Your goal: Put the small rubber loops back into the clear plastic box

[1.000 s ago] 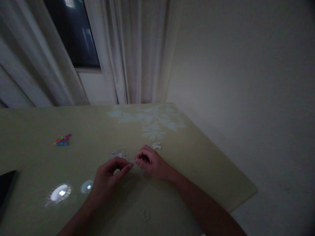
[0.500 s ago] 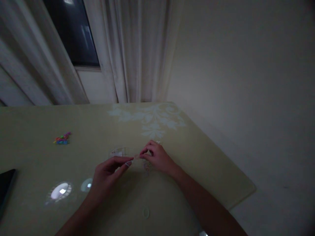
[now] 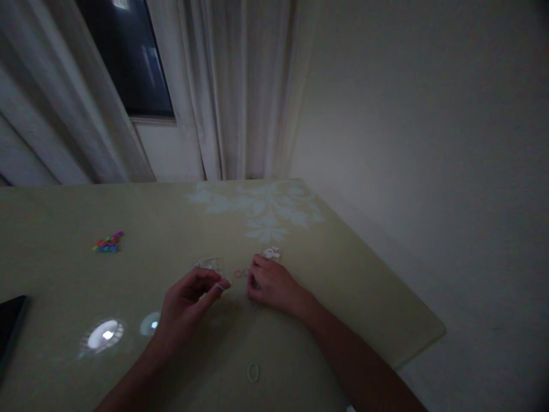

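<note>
Thumb and fingertips of my left hand (image 3: 191,294) pinch a thin whitish ring (image 3: 223,284) above the table. To its right, my right hand (image 3: 274,286) is bent down at the tabletop with its fingers closed; whatever is between the fingertips is hidden. A small pinkish ring (image 3: 238,274) lies in the gap between my hands. White small pieces (image 3: 272,252) show just behind my right hand. Behind my left fingers sits a clear small packet (image 3: 212,264), partly covered.
A pile of colourful small pieces (image 3: 108,242) lies at the left of the table (image 3: 163,223). One pale green ring (image 3: 253,372) is near the front. A dark flat object (image 3: 12,323) stands at the left edge. Curtains and a wall are behind.
My right hand has moved slightly right and down, away from my left fingertips, uncovering the white pieces behind it. My left hand has barely moved.
</note>
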`<state>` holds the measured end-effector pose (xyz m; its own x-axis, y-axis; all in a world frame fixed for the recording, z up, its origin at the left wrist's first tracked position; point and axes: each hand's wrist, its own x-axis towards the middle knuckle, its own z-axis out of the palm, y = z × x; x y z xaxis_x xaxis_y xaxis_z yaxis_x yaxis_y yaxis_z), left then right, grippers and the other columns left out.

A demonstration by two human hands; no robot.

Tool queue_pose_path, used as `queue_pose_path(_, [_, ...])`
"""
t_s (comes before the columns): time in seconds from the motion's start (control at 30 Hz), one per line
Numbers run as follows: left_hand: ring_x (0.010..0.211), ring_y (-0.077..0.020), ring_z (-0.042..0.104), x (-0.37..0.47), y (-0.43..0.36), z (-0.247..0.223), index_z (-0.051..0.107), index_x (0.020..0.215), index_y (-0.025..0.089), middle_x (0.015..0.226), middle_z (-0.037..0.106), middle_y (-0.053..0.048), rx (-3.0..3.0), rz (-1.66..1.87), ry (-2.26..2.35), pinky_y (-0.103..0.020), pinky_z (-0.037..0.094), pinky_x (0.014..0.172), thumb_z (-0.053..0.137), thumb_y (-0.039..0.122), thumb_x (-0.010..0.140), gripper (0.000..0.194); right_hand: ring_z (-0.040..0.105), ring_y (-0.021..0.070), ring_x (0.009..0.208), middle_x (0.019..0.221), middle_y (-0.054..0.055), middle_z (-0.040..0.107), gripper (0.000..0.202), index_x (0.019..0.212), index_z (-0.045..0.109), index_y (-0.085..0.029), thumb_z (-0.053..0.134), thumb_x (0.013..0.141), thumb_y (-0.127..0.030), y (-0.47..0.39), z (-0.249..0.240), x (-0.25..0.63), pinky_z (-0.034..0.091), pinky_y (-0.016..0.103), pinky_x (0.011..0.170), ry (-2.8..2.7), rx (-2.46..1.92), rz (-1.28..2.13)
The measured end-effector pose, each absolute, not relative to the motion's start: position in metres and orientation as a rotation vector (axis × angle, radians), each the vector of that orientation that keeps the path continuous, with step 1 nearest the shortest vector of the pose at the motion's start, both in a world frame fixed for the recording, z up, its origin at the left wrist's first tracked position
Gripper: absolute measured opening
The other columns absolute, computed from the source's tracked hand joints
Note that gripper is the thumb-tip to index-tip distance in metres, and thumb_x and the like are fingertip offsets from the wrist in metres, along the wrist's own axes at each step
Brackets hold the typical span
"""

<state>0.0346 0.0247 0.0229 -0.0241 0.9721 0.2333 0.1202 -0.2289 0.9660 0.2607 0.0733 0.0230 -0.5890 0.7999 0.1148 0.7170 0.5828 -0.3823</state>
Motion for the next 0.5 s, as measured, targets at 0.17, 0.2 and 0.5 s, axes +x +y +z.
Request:
queue_pose_path(0.17, [0.081, -0.0233, 0.081, 0.0312, 0.0273, 0.0169, 0.081, 0.093, 0.021, 0.089, 0.084, -0.009, 1.511, 1.313, 1.198, -0.032, 0.065, 0.075, 0.078, 0.040, 0.087, 0.020, 0.058, 0.0160, 0.088, 0.100, 0.003, 0.059, 0.006, 0.089, 0.068, -0.017, 0.073, 0.086, -0.016, 0.0728, 0.0231, 0.2586, 0.046, 0.027, 0.080, -2.336, -1.165, 0.625])
queue_pose_path(0.2, [0.081, -0.0233, 0.081, 0.0309, 0.0275, 0.0158, 0.081, 0.092, 0.022, 0.089, 0.084, -0.009, 1.519, 1.302, 1.187, -0.032, 0.065, 0.075, 0.078, 0.040, 0.087, 0.019, 0.059, 0.0157, 0.089, 0.100, 0.003, 0.059, 0.007, 0.089, 0.068, -0.017, 0.073, 0.085, -0.014, 0.0727, 0.0240, 0.2577, 0.047, 0.027, 0.082, -2.281, -1.135, 0.662])
queue_pose_path(0.5, [0.086, -0.0256, 0.080, 0.0357, 0.0286, 0.0164, 0.073, 0.083, 0.021, 0.092, 0.084, -0.011, 1.397, 1.269, 1.132, -0.035, 0.064, 0.076, 0.080, 0.050, 0.087, 0.030, 0.051, 0.0123, 0.078, 0.092, -0.001, 0.055, 0.011, 0.085, 0.068, -0.018, 0.075, 0.082, -0.010, 0.0720, 0.0289, 0.2522, 0.043, 0.024, 0.072, -1.991, -1.004, 0.868])
